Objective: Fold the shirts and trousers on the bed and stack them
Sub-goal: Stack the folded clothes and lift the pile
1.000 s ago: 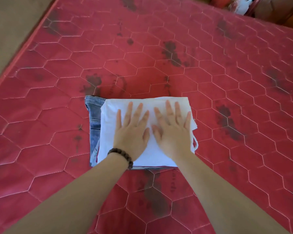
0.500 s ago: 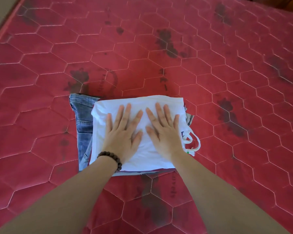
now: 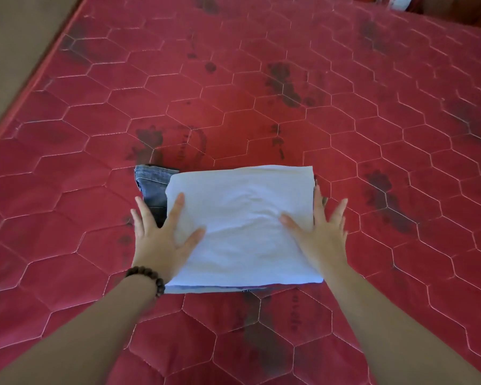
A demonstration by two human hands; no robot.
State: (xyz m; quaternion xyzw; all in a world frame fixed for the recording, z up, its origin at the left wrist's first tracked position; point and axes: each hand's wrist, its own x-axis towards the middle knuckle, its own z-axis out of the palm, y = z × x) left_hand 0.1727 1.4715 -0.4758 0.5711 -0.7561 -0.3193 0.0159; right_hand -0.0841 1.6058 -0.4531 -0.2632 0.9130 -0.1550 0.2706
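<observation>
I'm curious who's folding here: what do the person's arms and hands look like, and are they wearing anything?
Both forearms are bare, with no sleeves in view. The left hand has a bracelet of dark round beads at the wrist. The right hand wears nothing visible: no gloves, rings or watch.

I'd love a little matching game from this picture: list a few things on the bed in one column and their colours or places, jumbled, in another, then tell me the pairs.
Things:
1. folded shirt
2. jeans
3. mattress
4. bead bracelet

Descriptions:
A. red, stitched in hexagons
B. dark brown, on the left wrist
C. white, on top of the stack
D. blue denim, sticking out on the left from under the top garment

Pairs: 1-C, 2-D, 3-A, 4-B.
</observation>
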